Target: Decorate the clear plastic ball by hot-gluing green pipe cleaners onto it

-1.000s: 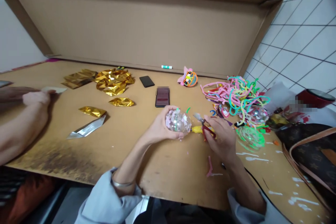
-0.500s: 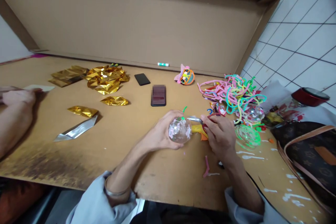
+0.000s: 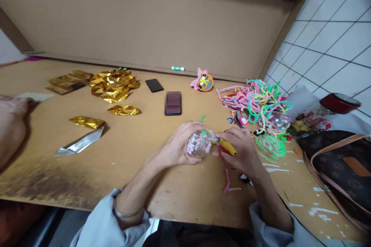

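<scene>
My left hand wraps round a clear plastic ball dotted with pale pink bits. A short green pipe cleaner sticks up at the ball's top. From the right, my right hand grips a pair of scissors, with the metal blades reaching the ball's right side. Whether the tips go inside the ball I cannot tell. Close to the scissors is a yellow piece, partly hidden by my right hand. Below lies a pink pipe cleaner strip on the table.
A tangle of pipe cleaners lies right of centre, near a green-streaked clear ball. A brown bag and a red-lidded jar flank the right side. Phones, gold foil and another person's hand are leftward.
The scissors have turned in my right hand, with their red handles now hanging lower and the blades against the ball. The whole view has shifted slightly. My left hand keeps its hold.
</scene>
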A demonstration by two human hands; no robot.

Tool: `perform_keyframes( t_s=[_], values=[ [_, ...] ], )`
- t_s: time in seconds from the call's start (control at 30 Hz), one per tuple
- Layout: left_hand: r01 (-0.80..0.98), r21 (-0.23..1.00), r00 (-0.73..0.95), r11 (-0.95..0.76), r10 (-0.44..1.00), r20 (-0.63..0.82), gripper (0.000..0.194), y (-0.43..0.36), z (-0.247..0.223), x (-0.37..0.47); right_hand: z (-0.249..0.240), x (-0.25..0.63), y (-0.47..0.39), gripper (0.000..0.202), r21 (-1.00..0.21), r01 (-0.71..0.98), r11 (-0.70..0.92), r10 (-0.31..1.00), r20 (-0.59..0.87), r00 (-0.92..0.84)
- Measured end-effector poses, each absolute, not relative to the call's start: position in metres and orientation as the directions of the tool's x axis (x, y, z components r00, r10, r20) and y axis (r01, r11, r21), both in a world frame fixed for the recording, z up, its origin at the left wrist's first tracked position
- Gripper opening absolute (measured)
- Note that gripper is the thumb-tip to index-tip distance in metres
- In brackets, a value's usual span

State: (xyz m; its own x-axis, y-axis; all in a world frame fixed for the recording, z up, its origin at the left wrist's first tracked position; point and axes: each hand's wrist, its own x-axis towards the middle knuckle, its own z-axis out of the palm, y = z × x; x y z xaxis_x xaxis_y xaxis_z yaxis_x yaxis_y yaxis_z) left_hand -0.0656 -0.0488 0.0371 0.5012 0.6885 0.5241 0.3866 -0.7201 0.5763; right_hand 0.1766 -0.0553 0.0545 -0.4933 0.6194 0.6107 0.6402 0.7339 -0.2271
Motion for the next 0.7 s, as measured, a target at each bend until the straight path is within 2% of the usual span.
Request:
perform_keyframes(
  t_s=[0.27,0.43,0.7],
  values=[
    [0.405,0.541,0.535,-0.736,0.672,0.513,0.073,-0.0509,0.0406,-0.0636,0.0549,0.1821,-0.0544,0.026,-0.229,0.63,0.742,0.62,0.591,-0.516],
    [0.392,0.499,0.567,-0.773,0.63,0.531,0.071,-0.0505,0.0389,-0.0632,0.0579,0.1853,-0.0545,0.024,-0.19,0.614,0.766,0.591,0.585,-0.556],
    [0.39,0.483,0.575,-0.784,0.617,0.538,0.075,-0.0525,0.0401,-0.0616,0.0575,0.1848,-0.0539,0.015,-0.009,0.68,0.733,0.522,0.648,-0.554]
  ],
)
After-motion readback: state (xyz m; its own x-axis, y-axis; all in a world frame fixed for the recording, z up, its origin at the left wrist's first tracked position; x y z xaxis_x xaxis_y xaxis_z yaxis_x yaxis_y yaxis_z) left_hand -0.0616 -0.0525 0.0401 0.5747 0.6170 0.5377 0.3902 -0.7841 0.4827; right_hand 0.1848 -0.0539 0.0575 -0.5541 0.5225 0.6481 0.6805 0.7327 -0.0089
